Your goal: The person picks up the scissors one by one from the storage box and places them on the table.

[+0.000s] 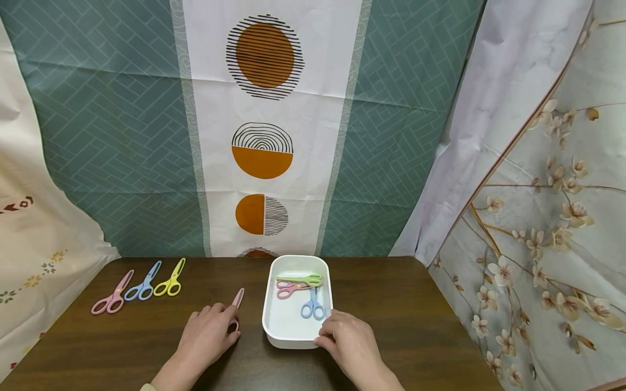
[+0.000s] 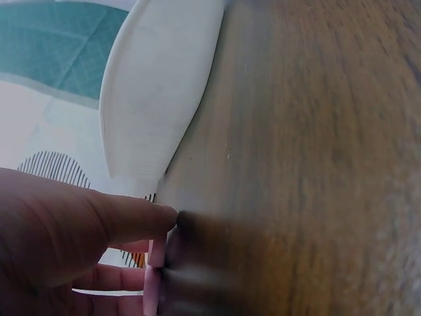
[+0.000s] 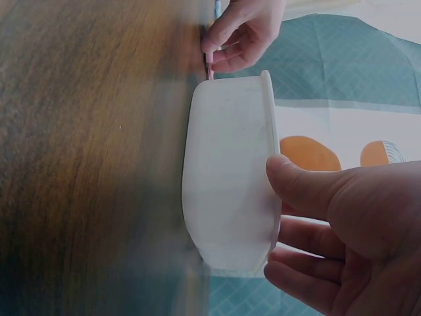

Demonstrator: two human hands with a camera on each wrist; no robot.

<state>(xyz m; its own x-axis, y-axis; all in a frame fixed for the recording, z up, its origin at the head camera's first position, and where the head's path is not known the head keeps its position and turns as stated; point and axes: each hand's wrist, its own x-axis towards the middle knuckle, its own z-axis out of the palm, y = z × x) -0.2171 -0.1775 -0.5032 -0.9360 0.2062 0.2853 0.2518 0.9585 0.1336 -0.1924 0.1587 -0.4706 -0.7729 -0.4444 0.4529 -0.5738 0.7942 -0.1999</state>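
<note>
My left hand (image 1: 207,331) is on the table, left of a white plastic bin (image 1: 293,344). Between its thumb and fingers it pinches a pair of pink scissors (image 1: 238,298), whose tip points away from me; the hand hides much of the handles. With thumb and fingers at the rim of the near right corner, my right hand (image 1: 351,341) holds the bin, as the right wrist view shows too. Inside the bin lie green scissors (image 1: 314,279) across pink scissors (image 1: 284,292), and blue scissors (image 1: 313,308) closer to me.
At the table's far left, pink scissors (image 1: 114,298), blue scissors (image 1: 146,286) and yellow scissors (image 1: 171,283) lie in a row. A patterned curtain (image 1: 264,108) hangs behind the dark wooden table (image 1: 391,304), with a floral cloth (image 1: 548,260) on the right.
</note>
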